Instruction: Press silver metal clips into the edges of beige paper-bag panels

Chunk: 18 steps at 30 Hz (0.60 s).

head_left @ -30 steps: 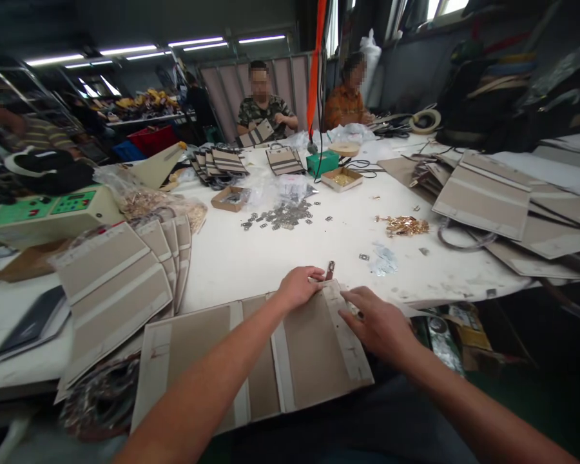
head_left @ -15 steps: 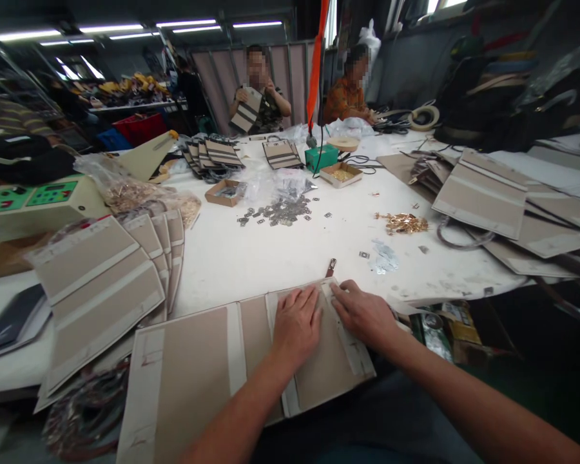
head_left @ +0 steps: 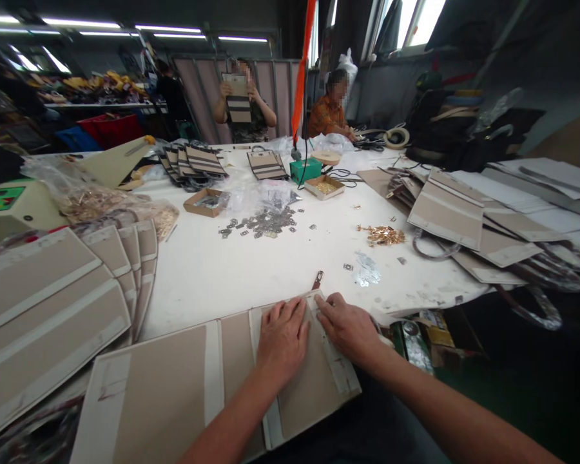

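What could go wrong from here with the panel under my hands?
The taped panel appears to overhang the white table's near edge, so it might tip if the left hand eases off.

The brown tab sticks out past the panel's far edge and could snag.

Loose gold-coloured fittings lie beyond the right hand; a wide sweep might scatter them.

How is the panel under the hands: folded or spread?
Spread: the panel lies open, its tan sections side by side between pale strips, with the left hand flat on it.

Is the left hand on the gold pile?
No, the left hand lies on the board, and the gold pile sits apart on the table.
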Motion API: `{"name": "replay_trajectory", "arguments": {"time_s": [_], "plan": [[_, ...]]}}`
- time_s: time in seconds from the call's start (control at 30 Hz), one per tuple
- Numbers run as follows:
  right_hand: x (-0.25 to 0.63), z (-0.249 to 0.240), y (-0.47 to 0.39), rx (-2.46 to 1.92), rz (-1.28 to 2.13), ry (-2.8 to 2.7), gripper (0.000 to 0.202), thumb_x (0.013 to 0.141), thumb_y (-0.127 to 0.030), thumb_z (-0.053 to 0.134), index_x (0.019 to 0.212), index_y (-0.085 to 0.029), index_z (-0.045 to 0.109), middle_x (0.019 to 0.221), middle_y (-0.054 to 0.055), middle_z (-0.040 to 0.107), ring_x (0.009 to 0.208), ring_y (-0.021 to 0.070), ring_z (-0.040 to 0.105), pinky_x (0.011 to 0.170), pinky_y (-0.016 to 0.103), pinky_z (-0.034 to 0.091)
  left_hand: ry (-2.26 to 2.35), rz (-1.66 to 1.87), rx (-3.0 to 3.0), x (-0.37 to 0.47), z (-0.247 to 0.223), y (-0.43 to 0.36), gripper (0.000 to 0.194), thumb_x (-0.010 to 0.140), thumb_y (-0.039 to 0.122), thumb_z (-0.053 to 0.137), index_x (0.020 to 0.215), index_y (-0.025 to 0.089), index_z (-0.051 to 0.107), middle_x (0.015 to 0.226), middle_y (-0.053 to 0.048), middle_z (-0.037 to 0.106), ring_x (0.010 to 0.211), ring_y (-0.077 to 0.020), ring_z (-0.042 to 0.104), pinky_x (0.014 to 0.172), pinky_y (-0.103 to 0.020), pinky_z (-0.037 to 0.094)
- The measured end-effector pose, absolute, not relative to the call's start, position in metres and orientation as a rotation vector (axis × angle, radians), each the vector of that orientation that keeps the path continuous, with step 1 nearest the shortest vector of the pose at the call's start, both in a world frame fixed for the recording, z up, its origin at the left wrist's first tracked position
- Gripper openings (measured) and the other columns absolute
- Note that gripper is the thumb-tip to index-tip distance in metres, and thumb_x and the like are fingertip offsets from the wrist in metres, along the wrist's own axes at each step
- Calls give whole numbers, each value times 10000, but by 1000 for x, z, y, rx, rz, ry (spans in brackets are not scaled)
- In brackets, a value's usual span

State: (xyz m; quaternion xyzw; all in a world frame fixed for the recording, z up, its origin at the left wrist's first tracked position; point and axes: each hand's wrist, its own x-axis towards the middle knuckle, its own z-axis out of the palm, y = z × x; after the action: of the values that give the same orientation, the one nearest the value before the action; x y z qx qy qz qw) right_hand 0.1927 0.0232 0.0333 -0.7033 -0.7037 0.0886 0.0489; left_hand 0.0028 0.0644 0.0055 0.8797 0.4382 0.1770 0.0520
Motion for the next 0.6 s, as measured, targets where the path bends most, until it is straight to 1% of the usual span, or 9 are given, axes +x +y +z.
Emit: {"name": "replay_trajectory", "arguments": {"time_s": [0.23, 0.5, 0.53, 0.6], "plan": [[195, 34, 24, -2122, 252, -2225, 456, 1120, -363, 434, 1561, -257, 484, 1281, 105, 650, 927, 227, 724, 738, 307, 528, 1321, 517, 2710, 2, 2, 67, 463, 1037, 265, 567, 1499, 249, 564, 1519, -67, 603, 1327, -323, 519, 1084, -524, 445], [194, 37, 26, -2123, 290, -2281, 490, 1116, -362, 415, 1591, -252, 455, 1281, 123, 652, 920, 246, 720, 721, 324, 528, 1306, 481, 2796, 4, 2, 67, 457, 1047, 269, 549, 1504, 252, 553, 1526, -70, 595, 1321, -329, 521, 1074, -530, 438], [197, 39, 28, -2103, 317, -2279, 495, 1108, -369, 435, 1589, -256, 464, 1283, 118, 653, 918, 245, 722, 727, 325, 527, 1303, 482, 2799, 4, 2, 67, 454, 1048, 271, 549, 1501, 246, 557, 1525, -71, 596, 1320, -328, 521, 1074, -528, 440], [207, 42, 32, -2047, 402, -2241, 477, 1084, -394, 495, 1547, -287, 530, 1273, 92, 666, 931, 235, 725, 758, 321, 527, 1302, 487, 2794, 3, 1, 67, 460, 1049, 279, 550, 1507, 232, 552, 1531, -75, 592, 1327, -325, 518, 1079, -525, 444]]}}
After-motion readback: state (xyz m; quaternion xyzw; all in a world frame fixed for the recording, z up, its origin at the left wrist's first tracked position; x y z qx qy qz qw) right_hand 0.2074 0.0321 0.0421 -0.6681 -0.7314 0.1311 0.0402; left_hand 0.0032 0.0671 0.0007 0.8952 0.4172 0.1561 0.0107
